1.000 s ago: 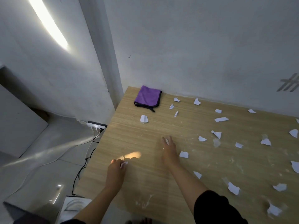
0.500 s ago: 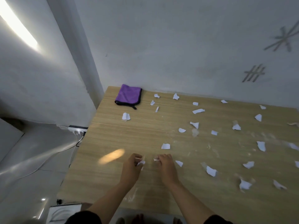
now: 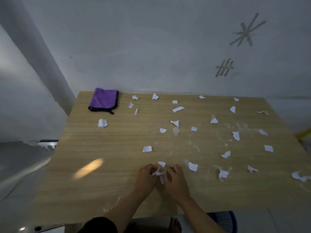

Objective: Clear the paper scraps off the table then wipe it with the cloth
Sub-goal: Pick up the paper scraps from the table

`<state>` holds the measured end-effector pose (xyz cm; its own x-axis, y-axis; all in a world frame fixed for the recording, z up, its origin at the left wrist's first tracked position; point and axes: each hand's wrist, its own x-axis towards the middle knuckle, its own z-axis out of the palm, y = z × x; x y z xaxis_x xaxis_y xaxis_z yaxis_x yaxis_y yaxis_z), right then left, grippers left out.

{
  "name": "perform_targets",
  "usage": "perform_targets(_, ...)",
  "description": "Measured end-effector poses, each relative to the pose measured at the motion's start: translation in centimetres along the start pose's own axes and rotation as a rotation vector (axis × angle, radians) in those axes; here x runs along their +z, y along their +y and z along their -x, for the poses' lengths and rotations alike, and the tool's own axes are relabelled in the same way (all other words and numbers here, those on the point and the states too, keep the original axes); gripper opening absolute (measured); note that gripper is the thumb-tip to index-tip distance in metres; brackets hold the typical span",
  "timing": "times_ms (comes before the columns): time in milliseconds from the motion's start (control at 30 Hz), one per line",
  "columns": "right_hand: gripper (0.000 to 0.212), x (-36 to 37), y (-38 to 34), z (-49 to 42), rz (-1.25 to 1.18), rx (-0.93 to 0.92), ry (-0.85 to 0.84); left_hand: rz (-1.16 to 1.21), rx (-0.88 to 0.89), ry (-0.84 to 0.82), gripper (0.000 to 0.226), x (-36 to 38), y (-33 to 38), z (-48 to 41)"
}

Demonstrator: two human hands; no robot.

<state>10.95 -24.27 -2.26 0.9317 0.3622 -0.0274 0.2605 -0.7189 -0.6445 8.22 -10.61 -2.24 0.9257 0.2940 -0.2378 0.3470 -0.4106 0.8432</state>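
Observation:
Several white paper scraps lie scattered over the wooden table point(image 3: 104, 187), for instance one scrap point(image 3: 147, 149) mid-table and another point(image 3: 192, 166) to the right of my hands. My left hand point(image 3: 146, 178) and my right hand point(image 3: 175, 180) meet near the front edge, fingers curled, both pinching small white scraps point(image 3: 158, 174) between them. One more scrap point(image 3: 161, 163) lies just beyond my fingertips. A folded purple cloth point(image 3: 103, 100) with a dark edge rests at the far left corner, well away from both hands.
The table stands against a grey wall, with its left edge open to the floor. A power strip point(image 3: 48, 143) with a cable lies on the floor at the left. A blue mesh chair point(image 3: 223, 219) shows at the bottom right. White smears mark the tabletop.
My hands came together from apart, each bringing a scrap to the front middle of the table. The camera swung to the right, showing more of the table.

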Motion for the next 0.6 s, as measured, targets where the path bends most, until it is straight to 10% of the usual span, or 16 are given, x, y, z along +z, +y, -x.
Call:
perform_targets(133,0.035,-2.7,1.8,-1.3,0.249,0.064,0.218,-0.289,0.032,0.095,0.028,0.7,0.5,-0.5)
perform_targets(300,0.040,-4.5,5.3,-2.2,0.363,0.356,0.070,-0.523,0.146,0.021,0.024,1.2,1.8,-3.2)
perform_targets(600,0.013,-5.4,6.6,-3.7,0.154,0.317,0.065,-0.682,0.063,-0.161,0.022,2.2,2.9,-6.3)
